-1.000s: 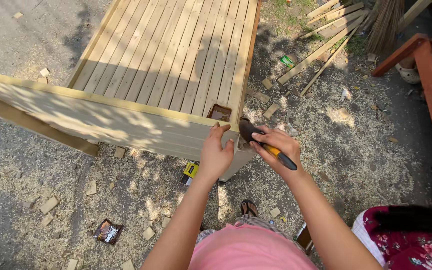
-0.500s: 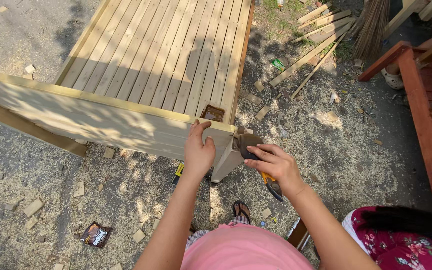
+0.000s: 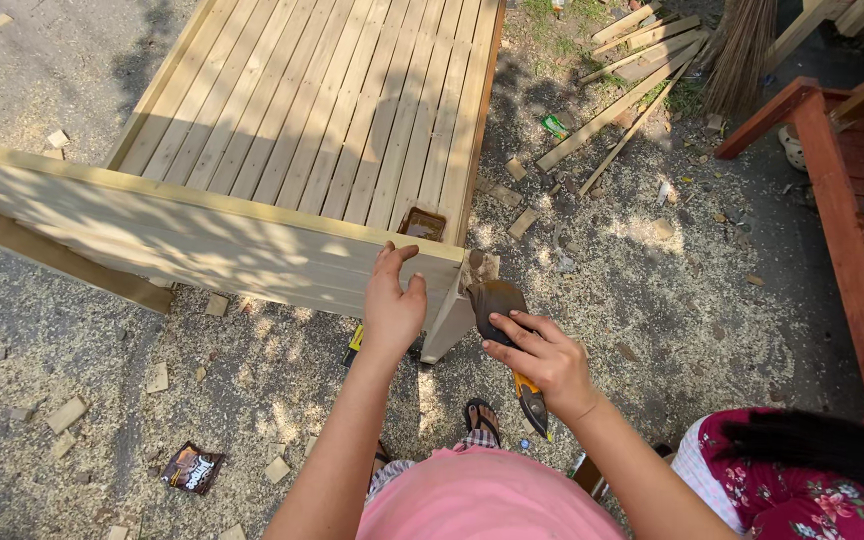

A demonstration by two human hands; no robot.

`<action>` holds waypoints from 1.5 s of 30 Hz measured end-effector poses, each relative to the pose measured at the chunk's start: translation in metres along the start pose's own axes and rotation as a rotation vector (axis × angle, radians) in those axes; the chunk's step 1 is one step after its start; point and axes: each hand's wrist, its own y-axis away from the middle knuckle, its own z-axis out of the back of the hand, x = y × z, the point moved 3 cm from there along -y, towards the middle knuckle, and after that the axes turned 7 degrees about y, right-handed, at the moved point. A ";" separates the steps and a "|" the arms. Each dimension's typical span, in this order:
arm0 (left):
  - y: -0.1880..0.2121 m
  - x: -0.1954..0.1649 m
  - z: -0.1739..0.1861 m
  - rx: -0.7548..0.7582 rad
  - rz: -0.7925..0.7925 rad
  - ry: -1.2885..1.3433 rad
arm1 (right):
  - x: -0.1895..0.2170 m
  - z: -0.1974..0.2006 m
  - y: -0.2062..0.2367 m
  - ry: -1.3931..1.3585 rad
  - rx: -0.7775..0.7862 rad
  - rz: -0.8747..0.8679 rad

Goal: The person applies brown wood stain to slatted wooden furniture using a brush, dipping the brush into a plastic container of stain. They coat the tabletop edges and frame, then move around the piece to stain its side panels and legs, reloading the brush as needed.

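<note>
A pale wooden bed frame (image 3: 282, 130) of slats lies on the ground, with an upright end board (image 3: 202, 245) facing me. My left hand (image 3: 392, 300) presses flat on the end board near its right corner. My right hand (image 3: 542, 360) grips a tool with a yellow and black handle (image 3: 530, 395) and a dark brown head (image 3: 492, 298), held just right of the corner post (image 3: 449, 325). A small dark square piece (image 3: 422, 223) sits inside the frame's corner.
Sawdust and small wood offcuts (image 3: 67, 412) cover the gravel. Loose wooden strips (image 3: 632, 60) and a broom (image 3: 747, 50) lie at the upper right. A red wooden structure (image 3: 852, 230) stands at right. Another person in floral clothing (image 3: 792, 470) is at the lower right. A dark wrapper (image 3: 190, 467) lies at lower left.
My left hand stays on the end board's corner. My right hand has lowered the tool slightly, away from the board's top edge, and the view has shifted a little.
</note>
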 end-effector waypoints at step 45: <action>0.012 0.000 -0.016 0.047 0.004 0.002 | -0.068 -0.063 -0.002 -1.090 -0.381 -1.022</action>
